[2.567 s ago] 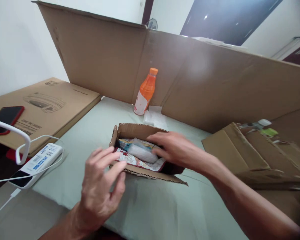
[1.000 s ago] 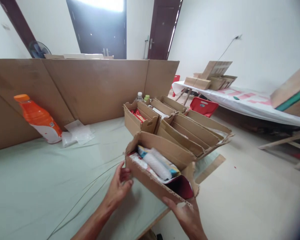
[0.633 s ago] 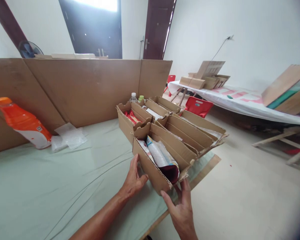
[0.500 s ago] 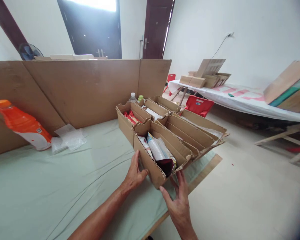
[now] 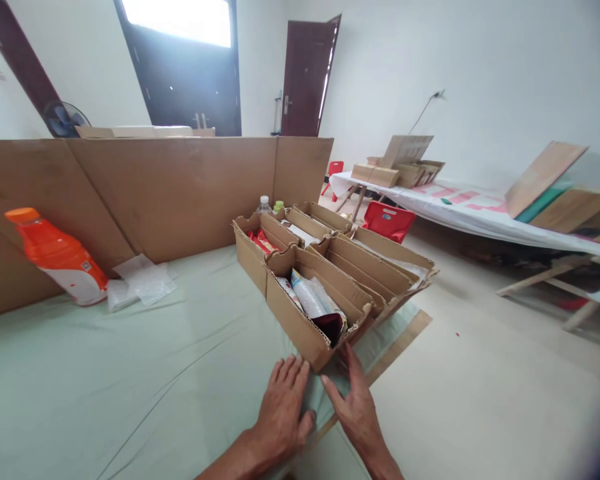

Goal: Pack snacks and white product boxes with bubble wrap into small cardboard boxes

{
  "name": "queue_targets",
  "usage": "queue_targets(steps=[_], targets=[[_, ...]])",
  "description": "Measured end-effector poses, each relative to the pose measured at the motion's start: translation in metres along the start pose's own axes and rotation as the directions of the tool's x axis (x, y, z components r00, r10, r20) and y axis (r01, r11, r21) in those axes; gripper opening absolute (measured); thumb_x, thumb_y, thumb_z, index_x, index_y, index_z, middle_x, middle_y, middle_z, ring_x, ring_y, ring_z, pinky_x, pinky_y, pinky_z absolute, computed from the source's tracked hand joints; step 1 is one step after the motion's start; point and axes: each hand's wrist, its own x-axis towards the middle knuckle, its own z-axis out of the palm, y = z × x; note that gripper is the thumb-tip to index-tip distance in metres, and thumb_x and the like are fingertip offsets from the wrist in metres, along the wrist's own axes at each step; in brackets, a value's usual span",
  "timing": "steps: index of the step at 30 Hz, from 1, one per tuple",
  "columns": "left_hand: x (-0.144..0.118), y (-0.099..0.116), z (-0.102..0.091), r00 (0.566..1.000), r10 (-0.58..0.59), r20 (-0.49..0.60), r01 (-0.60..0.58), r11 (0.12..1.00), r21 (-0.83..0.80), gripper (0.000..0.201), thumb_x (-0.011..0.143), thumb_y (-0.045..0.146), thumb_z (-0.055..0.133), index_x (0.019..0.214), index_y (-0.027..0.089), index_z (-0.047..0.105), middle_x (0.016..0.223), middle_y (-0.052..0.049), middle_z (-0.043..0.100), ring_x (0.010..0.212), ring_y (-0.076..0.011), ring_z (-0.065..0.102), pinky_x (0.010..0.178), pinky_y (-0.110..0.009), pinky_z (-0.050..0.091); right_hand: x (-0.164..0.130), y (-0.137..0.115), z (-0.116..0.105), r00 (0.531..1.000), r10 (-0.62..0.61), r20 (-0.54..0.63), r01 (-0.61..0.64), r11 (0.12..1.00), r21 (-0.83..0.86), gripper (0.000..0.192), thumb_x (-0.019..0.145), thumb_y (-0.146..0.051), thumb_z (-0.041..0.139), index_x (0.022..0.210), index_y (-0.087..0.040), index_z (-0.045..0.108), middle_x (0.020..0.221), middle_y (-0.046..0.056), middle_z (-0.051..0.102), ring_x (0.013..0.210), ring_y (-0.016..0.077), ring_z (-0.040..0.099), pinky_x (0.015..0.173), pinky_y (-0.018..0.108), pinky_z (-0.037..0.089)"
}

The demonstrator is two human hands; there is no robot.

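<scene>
Several open cardboard boxes point(image 5: 300, 327) stand in two rows on the pale green cloth of the table point(image 5: 180, 373). The nearest box has wrapped packets point(image 5: 310, 297) in it, and red packets point(image 5: 261, 241) lie in the one behind. My left hand point(image 5: 284, 400) rests palm down on the cloth, fingers stretched out with their tips by the nearest box's front corner. Close to that box's right end is my right hand point(image 5: 354, 403), thumb and fingers apart; some of its fingertips are hidden by the box.
An orange bottle point(image 5: 63, 257) and clear bubble wrap point(image 5: 143, 280) are at the left, before a tall cardboard panel point(image 5: 180, 193). Behind the boxes stand two bottles point(image 5: 265, 204). To the right are a red chair point(image 5: 387, 221) and another table point(image 5: 470, 207) bearing cardboard.
My left hand has come off the nearest box's side and moved toward me and right, flat onto the cloth. My right hand stays by the box's end. The view has tilted up slightly.
</scene>
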Motion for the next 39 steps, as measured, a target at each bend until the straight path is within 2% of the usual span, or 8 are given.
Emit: queue_targets(steps=[6,12,19,24,28,31,35,39], targets=[[-0.067,-0.028,0.024,0.968,0.252,0.010,-0.247,0.941,0.232,0.073,0.076,0.030,0.070,0.145,0.028,0.048,0.158,-0.012,0.041,0.147,-0.0373,0.033,0.121,-0.059,0.024,-0.032,-0.003,0.006,0.968,-0.244,0.065,0.252,0.945,-0.210,0.050,0.097,-0.030,0.050,0.146,-0.022,0.045,0.143,0.015,0.055,0.131,0.0322,0.054,0.103,0.054,0.051],[-0.112,-0.061,0.041,0.792,0.589,-0.162,-0.457,0.747,0.483,0.028,0.094,0.022,0.060,0.118,0.035,0.065,0.133,0.001,0.068,0.132,-0.0201,0.055,0.113,-0.034,0.038,-0.033,-0.032,-0.010,0.899,-0.418,0.132,0.431,0.898,-0.088,0.024,0.095,-0.026,0.054,0.113,-0.021,0.068,0.108,0.009,0.076,0.100,0.0264,0.072,0.084,0.042,0.062],[-0.119,-0.036,0.011,0.938,0.303,-0.169,-0.329,0.930,-0.161,0.050,0.089,0.059,0.057,0.124,0.025,0.063,0.108,-0.010,0.076,0.108,-0.0255,0.068,0.105,-0.041,0.043,0.044,-0.130,-0.091,0.899,-0.431,0.083,0.433,0.902,-0.007,0.021,0.095,-0.028,0.058,0.113,-0.027,0.068,0.102,0.004,0.075,0.091,0.0188,0.071,0.083,0.030,0.059],[-0.122,-0.023,0.010,0.950,0.133,-0.283,-0.233,0.905,-0.357,0.056,0.086,0.067,0.050,0.111,0.021,0.072,0.092,-0.012,0.074,0.092,-0.0262,0.067,0.090,-0.040,0.048,0.160,-0.161,-0.091,0.849,-0.410,0.333,0.465,0.879,-0.104,0.031,0.089,-0.044,0.056,0.103,-0.023,0.074,0.123,0.009,0.070,0.101,0.0241,0.069,0.078,0.033,0.058],[-0.116,-0.030,0.014,0.960,0.072,-0.272,-0.185,0.889,-0.419,0.064,0.082,0.076,0.051,0.103,0.021,0.076,0.089,-0.014,0.075,0.089,-0.0265,0.068,0.089,-0.039,0.048,0.224,-0.157,-0.048,0.615,-0.137,0.776,0.494,0.835,-0.244,0.038,0.081,-0.043,0.059,0.109,-0.023,0.076,0.109,0.009,0.076,0.093,0.0268,0.072,0.080,0.036,0.056],[-0.116,-0.033,0.011,0.985,0.017,-0.173,-0.104,0.853,-0.512,0.060,0.081,0.074,0.055,0.103,0.022,0.077,0.097,-0.014,0.077,0.096,-0.0273,0.070,0.093,-0.040,0.048,0.232,-0.157,-0.021,0.518,-0.012,0.855,0.564,0.757,-0.331,0.031,0.077,-0.029,0.061,0.103,-0.026,0.078,0.094,0.007,0.079,0.088,0.0273,0.073,0.076,0.034,0.054],[-0.129,-0.029,-0.017,0.991,-0.136,0.010,0.100,0.675,-0.731,0.061,0.077,0.068,0.066,0.116,0.021,0.072,0.110,-0.013,0.075,0.106,-0.0282,0.069,0.096,-0.041,0.049,0.222,-0.164,-0.023,0.638,0.016,0.770,0.548,0.692,-0.469,0.024,0.079,-0.024,0.061,0.095,-0.023,0.078,0.092,0.010,0.078,0.087,0.0286,0.073,0.073,0.033,0.051],[-0.125,-0.016,-0.074,0.969,-0.176,-0.173,0.021,0.756,-0.654,0.058,0.083,0.061,0.064,0.127,0.024,0.066,0.127,-0.014,0.067,0.115,-0.0286,0.063,0.102,-0.041,0.047,0.199,-0.183,-0.064,0.838,-0.161,0.521,0.413,0.811,-0.414,0.034,0.092,-0.037,0.053,0.115,-0.022,0.072,0.106,0.010,0.076,0.087,0.0246,0.071,0.075,0.032,0.050]])
